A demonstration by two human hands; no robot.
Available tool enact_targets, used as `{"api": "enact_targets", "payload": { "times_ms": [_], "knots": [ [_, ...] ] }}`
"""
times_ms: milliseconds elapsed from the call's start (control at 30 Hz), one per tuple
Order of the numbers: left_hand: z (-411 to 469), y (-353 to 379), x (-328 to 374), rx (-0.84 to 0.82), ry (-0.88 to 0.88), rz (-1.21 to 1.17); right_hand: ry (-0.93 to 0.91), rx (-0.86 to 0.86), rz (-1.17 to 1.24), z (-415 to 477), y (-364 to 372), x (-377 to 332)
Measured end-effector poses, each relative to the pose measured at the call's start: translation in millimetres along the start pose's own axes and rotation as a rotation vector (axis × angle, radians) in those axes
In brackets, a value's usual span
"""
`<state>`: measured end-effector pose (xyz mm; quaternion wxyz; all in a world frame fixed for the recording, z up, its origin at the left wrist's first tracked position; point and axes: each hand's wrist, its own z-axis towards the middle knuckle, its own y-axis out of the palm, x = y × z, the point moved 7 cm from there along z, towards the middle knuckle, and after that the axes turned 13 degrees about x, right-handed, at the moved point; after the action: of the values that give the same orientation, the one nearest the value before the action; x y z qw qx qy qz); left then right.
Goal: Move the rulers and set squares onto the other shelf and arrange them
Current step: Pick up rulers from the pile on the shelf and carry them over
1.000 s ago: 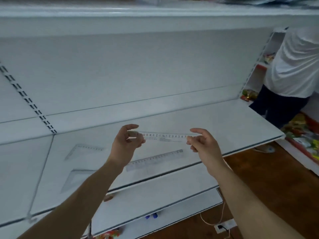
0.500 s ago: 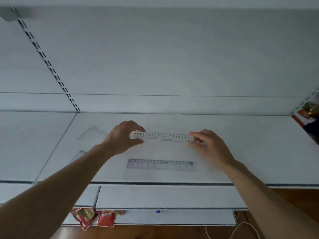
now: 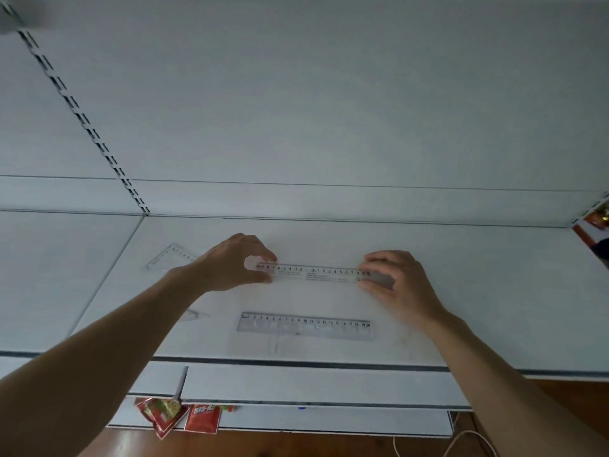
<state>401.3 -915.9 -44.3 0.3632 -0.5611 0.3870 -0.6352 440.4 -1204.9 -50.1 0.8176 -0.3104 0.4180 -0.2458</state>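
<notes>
Two clear rulers in my view. I see the held ruler (image 3: 313,273) lying level across the middle of the white shelf (image 3: 478,308). My left hand (image 3: 235,263) pinches its left end between thumb and fingers, and my right hand (image 3: 398,278) pinches its right end the same way, so both are clamped on it. I can't tell if it touches the shelf or hangs just over it.

Nearer the front edge the second ruler (image 3: 305,325) lies flat, parallel to the held one and apart from it. To the left, behind my left wrist, a set square (image 3: 171,257) lies flat, faint against the white. Another clear piece (image 3: 196,315) pokes out from under my left forearm, mostly hidden, shape unclear.

Behind the shelf is a plain back panel (image 3: 329,110), with a slotted upright (image 3: 82,120) running diagonally at left. Below the front edge the lower shelves (image 3: 296,384) step out. At the lowest one's left are red packets (image 3: 178,415), print unreadable. Underneath is wooden floor (image 3: 296,445), with a pale cable (image 3: 474,440) at bottom right. Red packaged goods (image 3: 593,222) are cut off by the right edge.
</notes>
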Motion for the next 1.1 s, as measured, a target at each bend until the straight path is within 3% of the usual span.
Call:
{"api": "enact_targets", "payload": {
  "times_ms": [433, 633, 867, 1100],
  "knots": [
    [-3.7, -1.6, 4.6, 0.028, -0.006, -0.010, 0.035, -0.027, -0.007, -0.2, -2.0, -1.8],
    [-13.8, -8.2, 17.8, 0.118, -0.039, 0.033, 0.080, -0.059, 0.019, -0.1, -4.1, -1.3],
    [-47.3, -27.6, 29.4, 0.306, -0.254, 0.000, 0.089, -0.048, 0.012, 8.4, 6.1, -21.3],
    [-114.1, -42.8, 15.8, 0.364, -0.343, 0.037, 0.103, -0.135, -0.001, 15.0, 37.8, -75.7]
  ]
}}
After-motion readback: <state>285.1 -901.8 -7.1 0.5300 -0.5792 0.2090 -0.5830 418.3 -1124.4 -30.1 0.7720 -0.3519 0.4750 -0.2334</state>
